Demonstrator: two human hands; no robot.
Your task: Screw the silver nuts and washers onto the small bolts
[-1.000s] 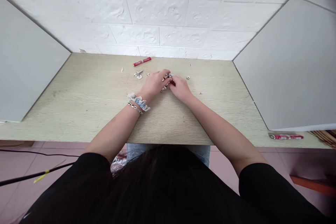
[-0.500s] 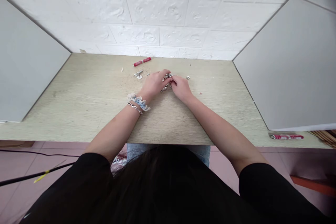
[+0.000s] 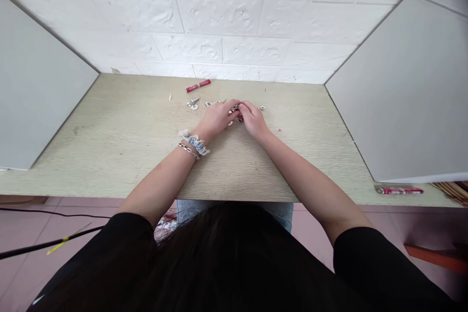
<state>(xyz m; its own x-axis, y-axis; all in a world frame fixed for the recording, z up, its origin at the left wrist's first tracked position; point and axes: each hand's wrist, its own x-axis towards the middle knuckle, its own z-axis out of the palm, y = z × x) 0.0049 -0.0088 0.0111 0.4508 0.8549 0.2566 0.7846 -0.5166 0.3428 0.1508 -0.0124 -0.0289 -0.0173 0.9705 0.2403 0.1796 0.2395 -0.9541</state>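
Note:
Above the middle of the table, my left hand (image 3: 216,118) and my right hand (image 3: 252,119) meet at the fingertips. Both are closed in a pinch on a small metal fastener (image 3: 236,107), silver and mostly covered by the fingers, so its exact kind is hard to tell. Beneath and between the hands lie several silver metal pieces (image 3: 230,123), partly hidden. Just beyond my left hand are more small metal pieces (image 3: 208,104). A bolt with washers (image 3: 192,104) rests to the left, and a nut (image 3: 262,107) lies right of my right hand.
A red tube-like stick (image 3: 198,86) lies near the white brick wall (image 3: 239,14). Another red stick (image 3: 400,190) is at the front right edge of the wooden table (image 3: 120,146). Grey panels (image 3: 413,92) stand on both sides. A small white scrap (image 3: 170,97) lies left.
The right fingers have shifted slightly up and now cover more of the metal fastener. The left hand has moved a little, baring more metal pieces behind it.

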